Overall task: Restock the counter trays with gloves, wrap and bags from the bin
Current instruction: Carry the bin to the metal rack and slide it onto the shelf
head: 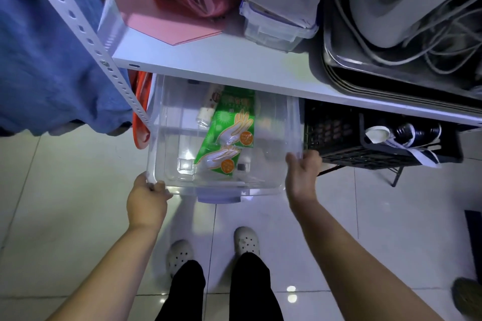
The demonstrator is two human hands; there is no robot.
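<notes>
The left hand [147, 200] curls over a near corner of the clear bin [167, 112]; the right hand [302, 174] grips its right rim. 2 green glove packs [234, 122] lie inside.

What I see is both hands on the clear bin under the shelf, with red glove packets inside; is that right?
Not quite. The head view shows the left hand and right hand on the clear bin under the shelf, but the glove packets inside are green, not red.
</notes>
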